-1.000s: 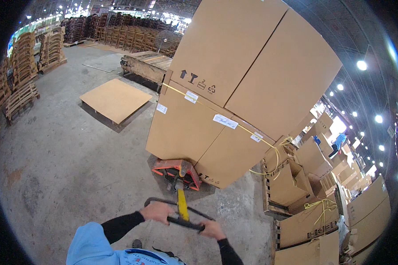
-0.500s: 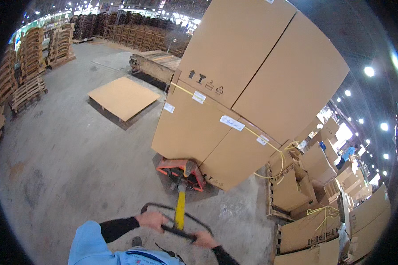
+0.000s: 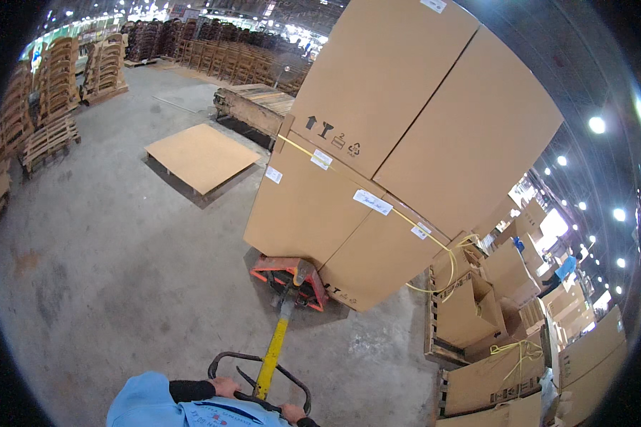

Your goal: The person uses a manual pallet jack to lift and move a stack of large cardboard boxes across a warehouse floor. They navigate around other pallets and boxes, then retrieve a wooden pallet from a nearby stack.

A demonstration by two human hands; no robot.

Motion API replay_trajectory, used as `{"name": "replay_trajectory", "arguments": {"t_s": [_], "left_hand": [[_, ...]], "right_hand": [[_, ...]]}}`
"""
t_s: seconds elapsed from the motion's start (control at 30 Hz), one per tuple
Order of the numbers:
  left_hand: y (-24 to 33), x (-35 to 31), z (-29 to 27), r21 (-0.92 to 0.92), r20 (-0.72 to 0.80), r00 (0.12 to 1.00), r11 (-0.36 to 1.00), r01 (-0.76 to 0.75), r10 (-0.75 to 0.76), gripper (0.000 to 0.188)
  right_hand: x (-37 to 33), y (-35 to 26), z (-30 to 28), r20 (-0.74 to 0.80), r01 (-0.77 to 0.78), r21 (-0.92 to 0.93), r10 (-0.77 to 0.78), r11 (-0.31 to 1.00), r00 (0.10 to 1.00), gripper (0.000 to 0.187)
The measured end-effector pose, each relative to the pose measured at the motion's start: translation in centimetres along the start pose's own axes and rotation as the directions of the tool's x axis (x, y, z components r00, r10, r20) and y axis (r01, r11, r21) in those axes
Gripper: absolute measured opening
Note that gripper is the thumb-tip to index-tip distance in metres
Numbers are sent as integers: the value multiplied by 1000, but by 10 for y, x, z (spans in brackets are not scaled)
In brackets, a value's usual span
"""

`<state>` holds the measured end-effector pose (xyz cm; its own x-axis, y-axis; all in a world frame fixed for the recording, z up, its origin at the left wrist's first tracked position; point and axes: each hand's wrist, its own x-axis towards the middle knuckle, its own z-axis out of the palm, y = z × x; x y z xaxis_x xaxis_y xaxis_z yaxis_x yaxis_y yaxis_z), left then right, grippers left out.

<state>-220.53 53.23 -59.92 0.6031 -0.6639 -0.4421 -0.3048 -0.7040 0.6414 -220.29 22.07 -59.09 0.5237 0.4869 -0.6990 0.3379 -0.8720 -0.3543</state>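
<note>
Both my hands are closed round the black loop handle of a pallet jack, close to my body at the lower edge. My left hand grips the handle's left side, and my right hand its right side, partly cut off by the frame. The jack has a yellow shaft and a red-orange base. Above that base rises a tall stack of big brown cardboard boxes. A yellow strap and several white labels cross the lower boxes. The stack's underside is hidden.
A low pallet with a flat tan board on top lies left of the load, and a wooden platform stands behind it. Stacked wooden frames line the far left. Open cartons on pallets crowd the right. A person in blue is far right.
The handle has tilted down toward me and slightly left, with both hands still on it and drawn in to my body. The boxes have hardly shifted in view.
</note>
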Motion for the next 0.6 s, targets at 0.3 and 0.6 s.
{"name": "replay_trajectory", "arguments": {"t_s": [0.3, 0.6], "left_hand": [[72, -12, -214, 163, -462, 863, 976, -147, 207, 65], [49, -20, -113, 124, -271, 957, 990, -72, 104, 66]], "right_hand": [[-77, 5, -215, -388, 61, -66, -82, 996, 918, 55], [-54, -11, -106, -217, -113, -94, 90, 989, 972, 47]]}}
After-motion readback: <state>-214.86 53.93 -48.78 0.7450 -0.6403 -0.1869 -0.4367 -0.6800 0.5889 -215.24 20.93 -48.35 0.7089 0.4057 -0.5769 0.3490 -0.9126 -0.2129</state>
